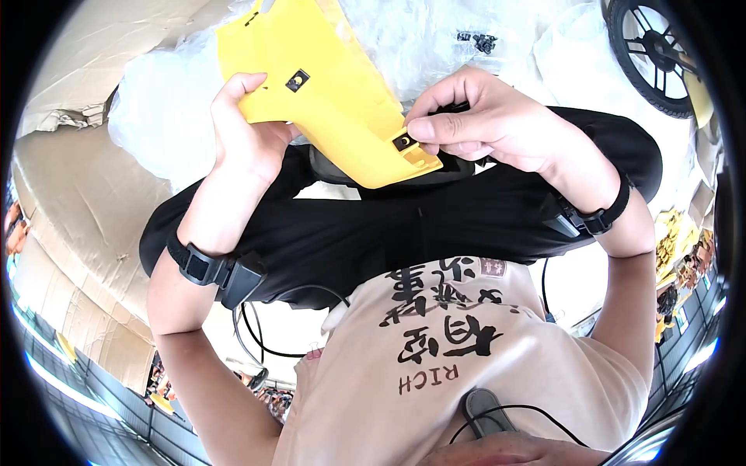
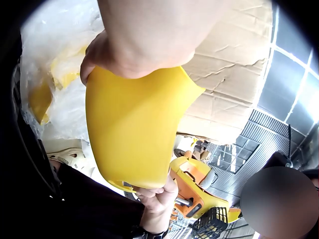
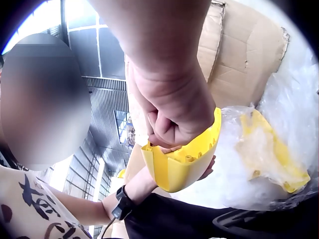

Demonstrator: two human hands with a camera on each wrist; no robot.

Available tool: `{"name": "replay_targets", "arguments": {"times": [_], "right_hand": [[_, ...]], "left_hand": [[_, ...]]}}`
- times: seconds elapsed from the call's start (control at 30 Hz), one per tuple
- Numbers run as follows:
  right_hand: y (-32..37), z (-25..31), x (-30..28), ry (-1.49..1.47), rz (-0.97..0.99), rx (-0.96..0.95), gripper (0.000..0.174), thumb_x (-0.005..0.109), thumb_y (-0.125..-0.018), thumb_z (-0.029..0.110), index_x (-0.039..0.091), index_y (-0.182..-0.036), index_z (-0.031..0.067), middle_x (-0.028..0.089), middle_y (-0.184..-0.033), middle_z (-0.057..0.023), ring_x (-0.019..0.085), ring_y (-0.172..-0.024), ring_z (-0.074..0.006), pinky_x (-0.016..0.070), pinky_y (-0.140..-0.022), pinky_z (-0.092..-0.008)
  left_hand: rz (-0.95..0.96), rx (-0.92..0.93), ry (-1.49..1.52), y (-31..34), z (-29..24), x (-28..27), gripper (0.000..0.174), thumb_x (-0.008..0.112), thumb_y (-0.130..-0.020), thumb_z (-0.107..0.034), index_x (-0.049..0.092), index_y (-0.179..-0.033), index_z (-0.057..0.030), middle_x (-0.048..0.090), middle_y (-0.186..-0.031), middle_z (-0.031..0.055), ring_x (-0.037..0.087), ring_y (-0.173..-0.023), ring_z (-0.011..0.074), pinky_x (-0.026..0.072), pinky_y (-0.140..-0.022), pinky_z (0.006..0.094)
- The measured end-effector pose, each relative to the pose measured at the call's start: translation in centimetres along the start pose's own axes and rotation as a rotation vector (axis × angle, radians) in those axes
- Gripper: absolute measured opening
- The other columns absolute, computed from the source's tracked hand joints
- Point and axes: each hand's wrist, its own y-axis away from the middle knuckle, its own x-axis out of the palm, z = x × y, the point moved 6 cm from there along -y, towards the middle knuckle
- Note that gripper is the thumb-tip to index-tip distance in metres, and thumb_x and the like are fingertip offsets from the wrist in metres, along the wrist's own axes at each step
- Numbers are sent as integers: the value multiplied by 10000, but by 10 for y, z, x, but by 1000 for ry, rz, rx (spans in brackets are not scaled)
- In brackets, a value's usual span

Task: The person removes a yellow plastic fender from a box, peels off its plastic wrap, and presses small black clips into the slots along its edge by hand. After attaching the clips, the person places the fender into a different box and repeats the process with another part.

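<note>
A curved yellow plastic cover [image 1: 330, 97] is held up over the person's lap, its hollow inner side facing the head camera. The left hand [image 1: 252, 144] grips the cover along its left edge, thumb on the inner face and the other fingers behind it. At the lower right end, the right hand [image 1: 486, 120] pinches a small black clip [image 1: 403, 141] with a round hole, seated at the cover's edge. Another such black clip, the square clip [image 1: 297, 80], sits on the upper part of the cover. In the right wrist view, the curled right hand [image 3: 174, 117] reaches inside the cover's rim.
Clear plastic bags [image 1: 148, 109] spread beyond the knees, with several small black parts [image 1: 483, 42] on them. Another yellow cover [image 3: 274, 154] lies wrapped in plastic. Cardboard [image 1: 85, 225] stands at the left, and a black spoked wheel [image 1: 657, 54] at the far right.
</note>
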Motion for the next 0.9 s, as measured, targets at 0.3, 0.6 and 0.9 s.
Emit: {"name": "replay_targets", "arguments": {"times": [0.3,0.6,0.9], "right_hand": [[1,-4,14,125,-54,88,238,767,-868,121,689,-1011,-53,632,-769,-44,384,-507,-31,266,-448,-195],[17,63,-33,13,-262,-339,213,577,-1011,174,624,-1091,-18,573,-871,-16,351,-531,-6,252,-425,-169],[22,78,-53,-48,-239,-436,231,559,-1027,218,600,-1118,10,566,-899,-2,316,-534,-10,239,-402,-165]], "left_hand": [[93,-3,21,6,0,4,446,512,-854,-308,570,-1198,-30,643,-1110,112,593,-1071,256,443,-872,428],[181,1,-23,57,-21,1,593,410,-910,-356,433,-1414,-46,541,-1354,164,527,-1181,317,405,-997,556],[218,527,303,157,-98,-56,578,380,-960,-379,394,-1424,-34,469,-1444,178,526,-1251,400,448,-971,647]]}}
